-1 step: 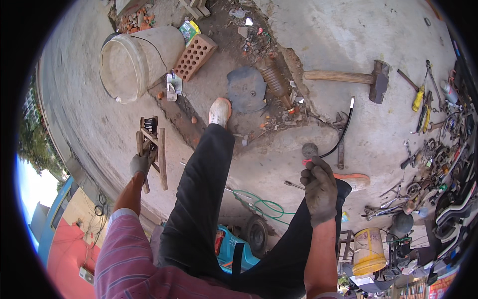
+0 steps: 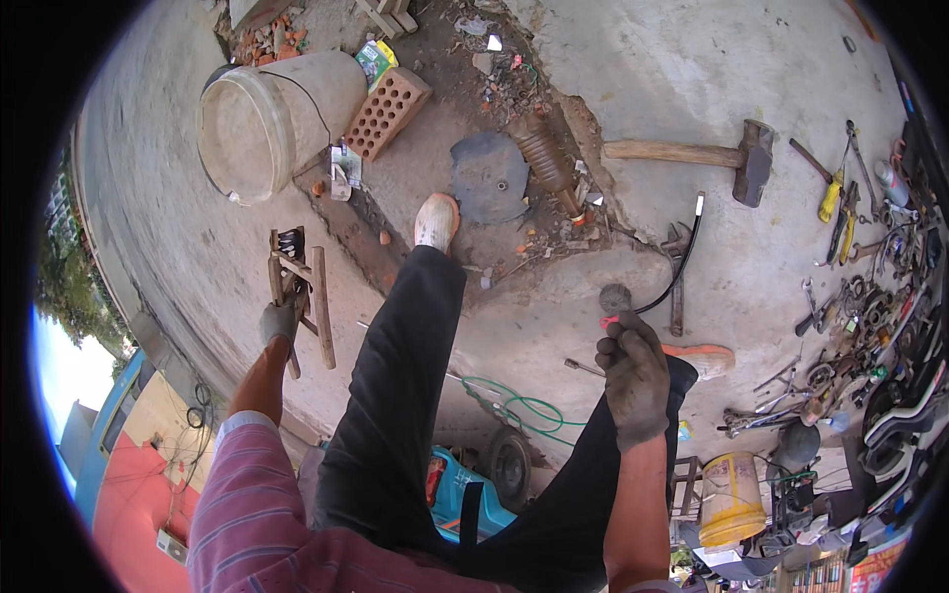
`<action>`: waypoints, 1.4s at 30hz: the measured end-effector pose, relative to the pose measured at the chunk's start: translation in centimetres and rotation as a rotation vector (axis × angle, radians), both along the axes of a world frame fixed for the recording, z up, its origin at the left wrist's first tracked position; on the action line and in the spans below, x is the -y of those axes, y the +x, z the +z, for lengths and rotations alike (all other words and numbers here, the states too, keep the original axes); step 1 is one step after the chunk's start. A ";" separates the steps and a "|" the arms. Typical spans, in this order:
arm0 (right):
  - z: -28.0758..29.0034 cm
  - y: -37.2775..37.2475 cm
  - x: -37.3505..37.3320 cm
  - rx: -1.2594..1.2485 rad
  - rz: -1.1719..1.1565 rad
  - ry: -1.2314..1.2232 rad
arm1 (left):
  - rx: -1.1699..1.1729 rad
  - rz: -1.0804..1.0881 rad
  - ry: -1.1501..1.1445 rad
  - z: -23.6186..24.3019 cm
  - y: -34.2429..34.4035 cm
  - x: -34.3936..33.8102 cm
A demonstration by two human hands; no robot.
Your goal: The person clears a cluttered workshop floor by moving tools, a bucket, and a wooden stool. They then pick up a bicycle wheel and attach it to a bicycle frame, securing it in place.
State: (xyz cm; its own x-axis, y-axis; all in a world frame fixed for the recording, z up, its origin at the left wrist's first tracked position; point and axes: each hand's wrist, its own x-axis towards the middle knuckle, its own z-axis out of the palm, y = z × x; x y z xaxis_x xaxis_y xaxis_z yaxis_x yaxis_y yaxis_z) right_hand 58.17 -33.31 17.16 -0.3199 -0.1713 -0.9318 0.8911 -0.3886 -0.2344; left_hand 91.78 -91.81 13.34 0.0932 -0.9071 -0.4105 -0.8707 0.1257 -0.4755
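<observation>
My left hand (image 2: pixel 279 320), in a grey glove, is closed round a small wooden stool (image 2: pixel 320 306), which hangs tilted with its legs apart; a dark strip shows at its top. My right hand (image 2: pixel 633 381), also gloved, is closed with its fingertips together in a pinch. From these fingertips a thin black hose (image 2: pixel 684 265) with a silvery end curves up and right, and a small red piece (image 2: pixel 608 321) shows beside them. Behind lies a round grey wire-like pad (image 2: pixel 615 297). An adjustable wrench (image 2: pixel 677 287) lies on the concrete, partly behind the hose.
A sledgehammer (image 2: pixel 753 163) lies ahead on the right. Many tools, including yellow-handled pliers (image 2: pixel 848 222), are heaped at the far right. A white bucket (image 2: pixel 326 104) lies tipped beside a perforated brick (image 2: pixel 388 114). Green tubing (image 2: pixel 534 407) and a black wheel (image 2: pixel 509 465) are below.
The stool in my left hand has tipped slightly, its top shifting left and its lower legs right. My right hand and the hose look unmoved.
</observation>
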 end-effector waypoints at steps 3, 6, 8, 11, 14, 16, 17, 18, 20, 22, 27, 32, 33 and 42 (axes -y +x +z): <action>0.1 0.2 0.2 0.000 0.018 0.008 | -0.119 0.036 0.031 -5.3 0.0 0.7; 0.0 0.5 0.2 0.012 0.026 0.025 | -0.283 -0.135 0.182 -10.6 -2.0 -0.2; 0.0 0.7 0.1 0.005 0.016 0.000 | -0.385 -0.195 0.276 -13.2 -4.5 -2.4; -0.1 1.0 0.0 0.020 0.019 0.028 | -0.512 -0.130 0.541 -15.5 -10.6 -6.6; 0.0 1.1 -0.1 0.040 0.010 0.052 | -0.669 0.193 0.737 -17.7 -17.6 -13.5; 0.2 1.2 -0.3 0.044 -0.021 0.026 | -0.690 0.311 0.841 -19.8 -22.6 -18.1; 0.3 1.3 -0.5 0.043 -0.036 0.020 | -0.684 0.323 0.887 -21.1 -24.9 -20.2; 0.4 1.4 -0.7 0.041 -0.032 0.023 | -0.702 0.366 0.881 -22.5 -27.1 -22.5; 0.4 1.8 -1.2 0.018 -0.026 0.024 | -0.736 0.428 0.818 -25.9 -30.9 -26.6; 0.3 2.1 -1.8 0.046 -0.036 0.032 | -0.777 0.438 0.779 -29.6 -33.5 -30.0; 0.6 2.1 -3.0 0.083 -0.078 0.062 | -0.866 0.405 0.649 -36.1 -36.3 -34.4; 1.4 0.8 -3.2 0.079 -0.073 0.053 | -1.018 0.402 0.705 -36.4 -34.8 -32.8; 1.4 0.6 -3.1 0.076 -0.077 0.037 | -1.070 0.432 0.699 -36.2 -34.9 -32.0; 1.6 -0.5 -1.9 0.031 -0.056 0.008 | -1.025 1.089 0.966 -28.0 -38.8 -18.9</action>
